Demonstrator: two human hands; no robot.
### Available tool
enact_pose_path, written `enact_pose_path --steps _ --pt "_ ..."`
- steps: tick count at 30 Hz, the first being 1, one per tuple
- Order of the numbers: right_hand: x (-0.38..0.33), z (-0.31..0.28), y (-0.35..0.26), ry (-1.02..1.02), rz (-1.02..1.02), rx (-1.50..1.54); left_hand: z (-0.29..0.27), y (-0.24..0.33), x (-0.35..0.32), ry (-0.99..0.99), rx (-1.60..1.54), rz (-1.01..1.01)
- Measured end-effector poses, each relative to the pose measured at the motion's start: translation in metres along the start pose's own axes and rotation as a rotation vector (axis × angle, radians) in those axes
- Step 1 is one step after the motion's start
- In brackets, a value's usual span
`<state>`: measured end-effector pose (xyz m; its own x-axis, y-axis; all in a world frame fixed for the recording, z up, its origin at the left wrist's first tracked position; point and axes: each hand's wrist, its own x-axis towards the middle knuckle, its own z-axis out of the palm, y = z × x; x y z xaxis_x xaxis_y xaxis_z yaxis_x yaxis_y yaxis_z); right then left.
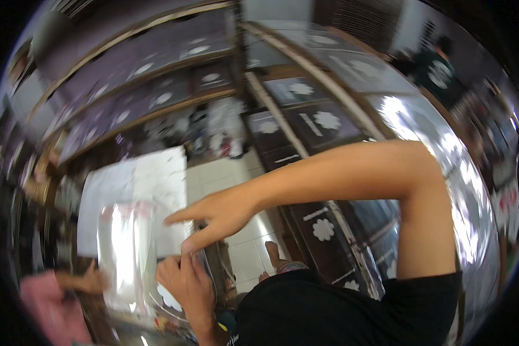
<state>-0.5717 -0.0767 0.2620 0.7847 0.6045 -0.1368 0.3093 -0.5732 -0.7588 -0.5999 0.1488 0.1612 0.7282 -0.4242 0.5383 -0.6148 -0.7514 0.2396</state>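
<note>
White surface (158,170), clear film (124,248) fore-and-aft

So the main thing here is a clear, super glossy plastic sheet (126,251), maybe a few stacked, can't really tell. It's lying pretty flat, longish, with a bright white glare down the middle and a pinkish tint along its far edge. It sits just left of the left hand (185,282) and the right hand (218,218); blur hides any contact. Below the left hand's fingers there's also a white scalloped shape (168,298), partly covered.
</note>
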Motion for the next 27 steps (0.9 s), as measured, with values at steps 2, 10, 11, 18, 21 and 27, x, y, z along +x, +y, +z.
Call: enact_pose_path --steps 2,10,11,18,21,27 --pt "0.004 0.006 -0.002 0.009 0.069 0.093 0.006 0.014 0.002 0.009 -0.050 0.033" --pt "-0.066 -0.003 0.002 0.390 0.241 -0.001 0.010 0.072 0.026 0.002 -0.254 0.289" --pt "-0.076 -0.008 -0.003 0.412 0.243 -0.003 0.006 0.078 0.026 0.010 -0.283 0.306" --pt "-0.204 -0.098 -0.059 0.646 0.353 0.050 0.001 0.066 0.010 0.259 -0.589 0.291" --pt "-0.296 -0.123 -0.088 0.815 0.534 0.011 0.024 0.062 0.012 0.198 -0.662 0.178" --pt "-0.465 -0.139 -0.091 1.065 0.907 -0.039 0.125 0.044 -0.012 -0.028 -0.499 0.127"
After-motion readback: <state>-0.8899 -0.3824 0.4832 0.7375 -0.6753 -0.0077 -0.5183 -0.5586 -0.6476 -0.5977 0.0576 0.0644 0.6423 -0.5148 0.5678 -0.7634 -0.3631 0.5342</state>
